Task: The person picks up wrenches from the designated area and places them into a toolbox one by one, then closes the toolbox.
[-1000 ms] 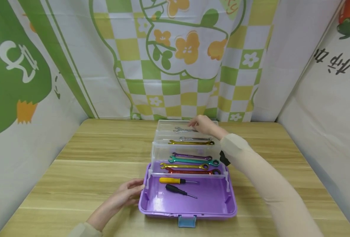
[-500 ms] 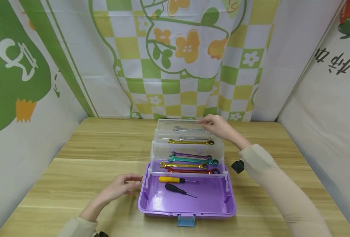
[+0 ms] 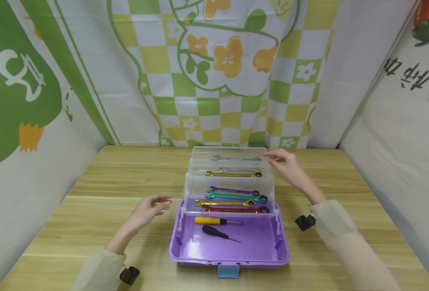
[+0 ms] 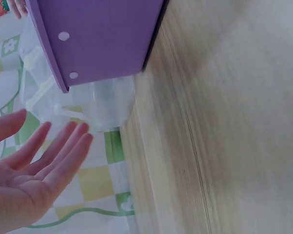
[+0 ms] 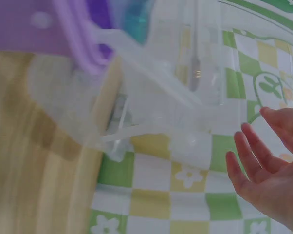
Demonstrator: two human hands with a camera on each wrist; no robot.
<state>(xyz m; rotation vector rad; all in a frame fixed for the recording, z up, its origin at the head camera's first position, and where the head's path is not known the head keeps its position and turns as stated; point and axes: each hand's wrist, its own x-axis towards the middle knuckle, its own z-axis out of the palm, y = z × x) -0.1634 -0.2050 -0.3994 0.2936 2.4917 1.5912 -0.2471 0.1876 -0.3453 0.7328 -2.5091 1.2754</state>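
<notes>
A purple toolbox (image 3: 232, 252) stands open on the wooden table, its clear tiered trays (image 3: 196, 186) unfolded toward the back. Silver wrenches (image 3: 236, 159) lie in the upper trays, with a gold wrench (image 3: 232, 174) below them. Purple, teal (image 3: 236, 197), gold and red (image 3: 232, 210) wrenches lie farther down. On the box floor rest a yellow screwdriver (image 3: 209, 220) and a black screwdriver (image 3: 214, 231). My left hand (image 3: 147, 210) hovers left of the box, fingers relaxed, holding nothing. By the top tray's right end is my right hand (image 3: 287, 165), also holding nothing, fingers loosely extended.
A blue latch (image 3: 228, 270) hangs at the box's front edge. The wooden table (image 3: 120, 190) extends on both sides. A checkered curtain (image 3: 207, 105) closes off the back, with printed cloth walls left and right. Black camera mounts (image 3: 305, 222) sit at the wrists.
My right hand has moved right, off the silver wrench in the top tray. My left hand has left the box's side and lifted up and away. The toolbox stays in place.
</notes>
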